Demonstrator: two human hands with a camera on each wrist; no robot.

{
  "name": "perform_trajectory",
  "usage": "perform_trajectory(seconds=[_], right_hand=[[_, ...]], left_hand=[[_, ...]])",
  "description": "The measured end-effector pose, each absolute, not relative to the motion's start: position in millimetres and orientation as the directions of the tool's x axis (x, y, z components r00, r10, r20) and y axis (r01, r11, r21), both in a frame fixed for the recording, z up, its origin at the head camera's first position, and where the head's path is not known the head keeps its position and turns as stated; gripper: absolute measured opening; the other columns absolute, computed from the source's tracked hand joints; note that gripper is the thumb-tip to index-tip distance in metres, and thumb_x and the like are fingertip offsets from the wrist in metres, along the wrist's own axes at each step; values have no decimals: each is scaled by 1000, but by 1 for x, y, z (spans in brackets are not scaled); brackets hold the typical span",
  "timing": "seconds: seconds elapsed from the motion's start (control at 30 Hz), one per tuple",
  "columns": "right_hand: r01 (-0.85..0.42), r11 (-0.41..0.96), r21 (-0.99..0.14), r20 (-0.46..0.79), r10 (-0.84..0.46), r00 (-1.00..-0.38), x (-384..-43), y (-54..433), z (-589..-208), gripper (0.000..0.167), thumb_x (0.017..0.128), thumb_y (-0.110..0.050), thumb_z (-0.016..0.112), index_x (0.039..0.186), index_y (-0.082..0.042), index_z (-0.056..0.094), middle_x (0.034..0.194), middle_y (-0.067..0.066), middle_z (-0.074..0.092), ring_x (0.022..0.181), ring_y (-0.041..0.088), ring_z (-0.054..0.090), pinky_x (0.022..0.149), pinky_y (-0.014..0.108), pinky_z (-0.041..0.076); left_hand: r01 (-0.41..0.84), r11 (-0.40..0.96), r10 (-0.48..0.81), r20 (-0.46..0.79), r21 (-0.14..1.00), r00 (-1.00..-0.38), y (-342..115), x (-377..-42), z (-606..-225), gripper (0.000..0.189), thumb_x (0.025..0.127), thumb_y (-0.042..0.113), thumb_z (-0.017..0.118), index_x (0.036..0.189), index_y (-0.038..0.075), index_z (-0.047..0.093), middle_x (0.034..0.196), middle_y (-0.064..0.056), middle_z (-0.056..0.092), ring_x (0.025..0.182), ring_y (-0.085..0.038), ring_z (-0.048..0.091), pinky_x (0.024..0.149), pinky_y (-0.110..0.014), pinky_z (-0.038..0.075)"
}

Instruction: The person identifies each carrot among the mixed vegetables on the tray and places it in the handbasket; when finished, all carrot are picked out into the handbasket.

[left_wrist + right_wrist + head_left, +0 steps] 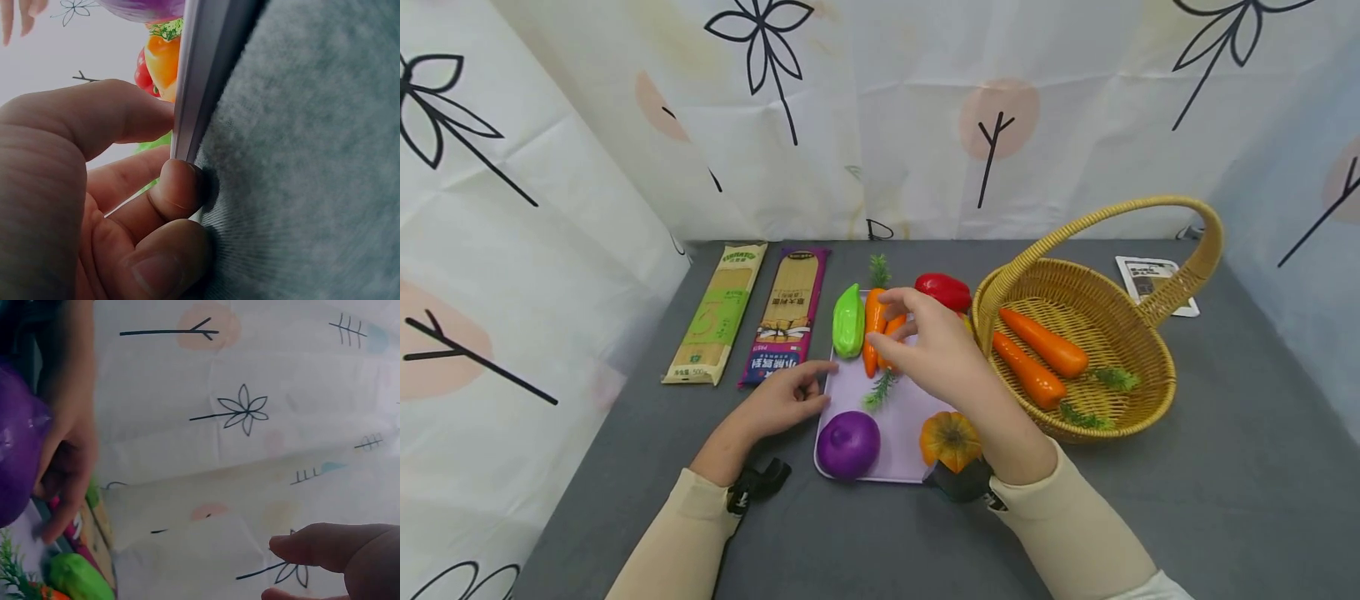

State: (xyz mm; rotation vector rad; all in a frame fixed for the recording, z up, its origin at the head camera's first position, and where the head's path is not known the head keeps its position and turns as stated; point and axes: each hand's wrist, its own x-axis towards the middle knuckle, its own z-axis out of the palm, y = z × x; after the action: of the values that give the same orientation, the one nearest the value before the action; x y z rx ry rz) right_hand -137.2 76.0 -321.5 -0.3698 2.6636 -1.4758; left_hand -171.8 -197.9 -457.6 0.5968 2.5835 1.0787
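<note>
Arranging carrots (pixel 872 327), I'd say: right hand (pixel 936 346) over them, fingers wide apart, empty; next calls for pinching or withdrawing. Left hand (pixel 777 403) touches the tray (pixel 898 429); whether pinching, I can't tell.

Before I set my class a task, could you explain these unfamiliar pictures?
No machine here, just someone working bare-handed. The large picture comes from a camera on the head; the smaller two from cameras on the left and right wrists. On the gray table lies a lilac tray of vegetables; beside it are two long packets and a basket holding two carrots. The left hand touches the tray's edge; whether it grips is unclear. The right hand hovers over the tray, seemingly empty.
</note>
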Motion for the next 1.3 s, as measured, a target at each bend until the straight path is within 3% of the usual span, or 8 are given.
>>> perform_trajectory(seconds=[0.17, 0.4, 0.63, 0.8, 1.07, 1.2, 1.3], right_hand=[[-125, 595, -794, -36, -252, -967, -151, 64, -344, 57, 94, -32, 76, 143, -14, 54, 118, 2, 65, 101, 19, 66, 80, 37, 56], [-95, 737, -669, -53, -175, -983, -161, 55, -367, 60, 94, -33, 72, 145, -9, 53, 131, 12, 60, 108, 27, 60, 91, 45, 51], [-34, 822, -568, -104, -113, -988, -166, 51, -385, 57, 95, -32, 68, 143, -4, 53, 127, 17, 56, 99, 30, 58, 81, 44, 52], [-34, 833, -552, -128, -125, -984, -172, 53, -393, 59, 94, -30, 69, 144, -3, 53, 130, 20, 55, 107, 34, 58, 91, 47, 51], [-2, 819, -574, -180, -129, -975, -180, 59, -405, 80, 96, -41, 70, 154, 3, 37, 147, 23, 51, 131, 39, 52, 109, 49, 41], [-13, 809, -588, -170, -139, -976, -181, 59, -408, 83, 96, -38, 70, 156, 5, 32, 147, 22, 52, 127, 40, 55, 108, 48, 42], [-22, 801, -598, -158, -145, -977, -182, 60, -410, 77, 96, -35, 69, 153, 5, 36, 139, 21, 58, 116, 38, 60, 103, 47, 46]], left_hand=[[271, 634, 478, -92, 724, -873, -198, -171, -455, 45, 95, 19, 71, 139, 16, 61, 80, 1, 57, 67, -15, 52, 59, -29, 42], [274, 637, 477, -89, 721, -874, -197, -172, -456, 45, 96, 21, 70, 140, 17, 61, 81, 1, 57, 68, -16, 53, 59, -29, 43], [271, 639, 472, -88, 720, -877, -198, -170, -456, 44, 95, 21, 70, 139, 17, 62, 80, 1, 57, 67, -16, 52, 59, -28, 42], [272, 639, 471, -86, 719, -878, -197, -170, -456, 44, 95, 20, 70, 139, 16, 62, 80, 1, 57, 66, -16, 52, 58, -28, 42], [262, 647, 463, -96, 716, -881, -197, -171, -456, 45, 96, 20, 70, 140, 17, 61, 81, 1, 57, 67, -16, 52, 59, -28, 42], [261, 642, 468, -99, 721, -878, -197, -170, -456, 45, 96, 19, 70, 140, 16, 61, 81, 1, 57, 67, -16, 53, 59, -28, 43], [265, 638, 469, -93, 723, -878, -198, -170, -457, 45, 95, 19, 70, 139, 16, 62, 81, 1, 57, 67, -16, 53, 59, -28, 43]])
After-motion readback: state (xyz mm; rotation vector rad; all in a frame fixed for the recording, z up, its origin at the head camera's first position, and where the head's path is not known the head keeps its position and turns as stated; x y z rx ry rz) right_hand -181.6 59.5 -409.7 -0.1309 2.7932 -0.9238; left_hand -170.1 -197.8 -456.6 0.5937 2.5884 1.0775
